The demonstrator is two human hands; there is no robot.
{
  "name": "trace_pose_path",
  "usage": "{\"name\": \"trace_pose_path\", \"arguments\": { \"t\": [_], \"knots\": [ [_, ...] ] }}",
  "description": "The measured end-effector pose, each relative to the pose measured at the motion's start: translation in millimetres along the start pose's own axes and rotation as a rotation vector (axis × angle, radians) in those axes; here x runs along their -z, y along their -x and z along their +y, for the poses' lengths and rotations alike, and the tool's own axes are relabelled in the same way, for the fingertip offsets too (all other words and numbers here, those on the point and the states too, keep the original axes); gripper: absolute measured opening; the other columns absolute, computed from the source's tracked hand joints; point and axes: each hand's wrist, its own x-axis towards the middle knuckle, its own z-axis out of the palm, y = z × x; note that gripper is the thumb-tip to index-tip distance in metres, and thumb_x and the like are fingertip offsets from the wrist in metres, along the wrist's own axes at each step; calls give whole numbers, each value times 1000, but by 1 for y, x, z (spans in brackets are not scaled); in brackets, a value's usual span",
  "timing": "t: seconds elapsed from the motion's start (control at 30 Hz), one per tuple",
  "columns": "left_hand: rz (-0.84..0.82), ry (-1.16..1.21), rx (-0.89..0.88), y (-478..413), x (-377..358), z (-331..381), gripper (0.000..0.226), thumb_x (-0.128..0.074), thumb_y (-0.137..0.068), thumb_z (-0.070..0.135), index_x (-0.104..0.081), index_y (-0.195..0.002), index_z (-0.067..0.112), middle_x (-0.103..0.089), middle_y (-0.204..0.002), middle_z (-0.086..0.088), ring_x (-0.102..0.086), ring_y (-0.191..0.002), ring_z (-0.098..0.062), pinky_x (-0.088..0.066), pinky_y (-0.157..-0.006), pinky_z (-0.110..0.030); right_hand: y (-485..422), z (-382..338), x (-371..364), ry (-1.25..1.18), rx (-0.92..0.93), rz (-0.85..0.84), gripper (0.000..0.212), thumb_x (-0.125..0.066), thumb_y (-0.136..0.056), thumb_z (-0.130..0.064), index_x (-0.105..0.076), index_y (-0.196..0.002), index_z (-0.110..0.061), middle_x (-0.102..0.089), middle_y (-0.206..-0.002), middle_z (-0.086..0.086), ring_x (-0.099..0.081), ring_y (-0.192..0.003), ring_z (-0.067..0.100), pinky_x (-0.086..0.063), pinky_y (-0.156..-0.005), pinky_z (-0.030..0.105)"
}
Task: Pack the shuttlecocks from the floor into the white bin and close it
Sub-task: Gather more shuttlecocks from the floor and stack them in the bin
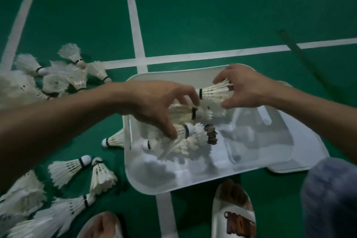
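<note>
Under left hand (154, 106) and right hand (249, 87) fingers, each grasping white feathered shuttlecocks (214, 92), a white plastic bin (193, 177) is sitting. Loose grips are risking spills.

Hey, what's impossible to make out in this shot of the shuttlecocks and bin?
Head view:
1. Left hand: its back hides whether it grips the shuttlecocks beneath.
2. Floor pile: blurred, cut by the left edge, uncountable.
3. Sandal print: too blurred to read.
</note>
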Motion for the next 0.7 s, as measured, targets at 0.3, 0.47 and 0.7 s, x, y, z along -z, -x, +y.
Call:
{"name": "trace_pose_path", "arguments": {
  "t": [0.3,0.47,0.7],
  "knots": [
    [-532,-263,144,-83,-29,12,98,-73,-73,-4,-21,-146,36,-61,-121,-6,-58,-82,-13,-46,-57,-19,1,37,-37,16,22,-107,53,-77,-67,-22,-61,-118,-20,-48,-94,-1,-46,-78,16,-38,-66,25],
    [-486,-204,187,-98,-25,1,101,-74,-73,-2,-19,-146,41,-61,-116,0,-59,-106,-21,-53,-78,-30,0,42,-46,-9,31,-125,50,-75,-70,-20,-60,-118,-18,-47,-93,-1,-44,-78,17,-40,-66,27],
    [-611,-170,222,-113,-38,10,119,-64,-75,-13,6,-145,54,-51,-125,-9,-61,-85,-21,-53,-69,-28,9,47,-49,80,-12,-159,45,-70,-69,-13,-60,-113,-16,-49,-101,3,-49,-88,21,-50,-76,33]
  ]
}}
